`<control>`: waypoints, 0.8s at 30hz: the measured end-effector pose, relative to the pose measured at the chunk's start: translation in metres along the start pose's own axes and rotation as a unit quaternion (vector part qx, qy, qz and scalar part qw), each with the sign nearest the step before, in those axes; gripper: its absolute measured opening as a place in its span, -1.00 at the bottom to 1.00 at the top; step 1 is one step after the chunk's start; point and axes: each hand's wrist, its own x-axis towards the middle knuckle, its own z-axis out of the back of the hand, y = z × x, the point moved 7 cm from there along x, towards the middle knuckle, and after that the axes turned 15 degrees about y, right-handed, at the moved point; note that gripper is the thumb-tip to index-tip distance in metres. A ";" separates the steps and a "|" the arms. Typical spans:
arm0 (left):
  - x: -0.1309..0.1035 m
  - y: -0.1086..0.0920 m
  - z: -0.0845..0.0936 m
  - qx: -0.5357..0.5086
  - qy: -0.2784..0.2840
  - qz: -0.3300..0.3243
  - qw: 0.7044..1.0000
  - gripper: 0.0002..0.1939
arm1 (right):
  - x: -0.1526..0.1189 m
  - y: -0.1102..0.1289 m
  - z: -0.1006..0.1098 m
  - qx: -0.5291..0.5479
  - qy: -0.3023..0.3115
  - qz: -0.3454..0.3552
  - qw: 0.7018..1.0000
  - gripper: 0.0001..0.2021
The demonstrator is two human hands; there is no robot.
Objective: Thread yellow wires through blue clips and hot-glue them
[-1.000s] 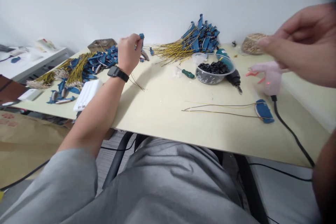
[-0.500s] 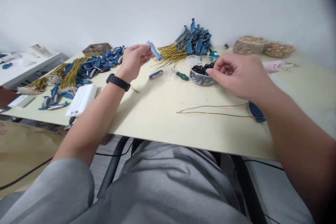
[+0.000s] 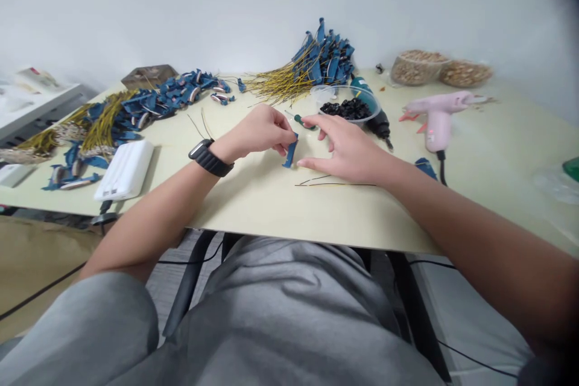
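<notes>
My left hand, with a black watch on its wrist, pinches a small flat blue piece that hangs tilted from the fingertips just above the table. Close on its right is my right hand, palm down, with thumb and forefinger spread apart and nothing visible between them. Behind that hand stands a clear tub of glossy black pieces. A green-handled screwdriver lies partly hidden by the right fingers. Thin dark wires run under the right hand toward a blue piece beside the forearm.
Bundled blue pieces on yellow stems lean against the wall. More blue pieces cover the left side, near a white power bank. A pink glue gun and two containers of tan bits are at right.
My left hand has brought the blue piece lower and nearer. The right hand has left the tub, moved left and spread its fingers. My view has turned slightly right.
</notes>
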 end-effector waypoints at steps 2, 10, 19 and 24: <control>-0.002 0.001 0.005 0.079 -0.013 0.026 0.996 -0.92 | 0.000 0.000 -0.003 0.001 0.004 0.008 1.000 -0.21; -0.001 0.005 0.023 0.193 -0.059 0.032 0.979 -0.69 | -0.003 -0.001 0.004 0.017 -0.027 -0.009 0.999 -0.50; -0.020 0.055 0.102 0.394 0.118 0.136 0.901 -0.80 | -0.005 -0.008 0.011 0.022 -0.053 -0.040 0.998 -0.58; -0.019 0.086 0.104 0.366 0.196 0.178 0.892 -0.76 | -0.004 -0.011 0.009 0.027 -0.047 -0.040 0.998 -0.59</control>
